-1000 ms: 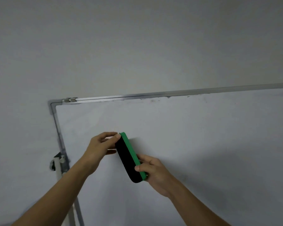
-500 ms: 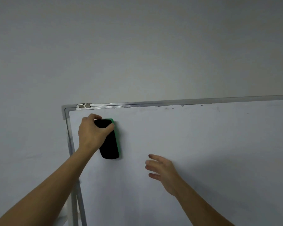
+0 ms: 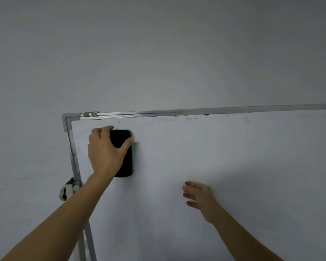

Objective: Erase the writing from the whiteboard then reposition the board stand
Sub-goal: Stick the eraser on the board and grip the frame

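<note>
The whiteboard (image 3: 224, 157) fills the lower right, framed in grey metal, with faint dark smudges along its top edge. My left hand (image 3: 106, 153) grips a black eraser (image 3: 125, 161) with a green edge and holds it against the board near the top left corner. My right hand (image 3: 199, 198) hovers open lower in front of the board, fingers apart, holding nothing. A stand leg (image 3: 87, 242) runs down below the board's left edge.
A plain grey wall (image 3: 158, 53) is behind the board. Two small metal clips (image 3: 90, 114) sit on the top frame near the corner. A bracket with a knob (image 3: 69, 189) sticks out at the left frame.
My right hand let go of the eraser and dropped away open. My left hand carried the eraser up and left to the board's top corner.
</note>
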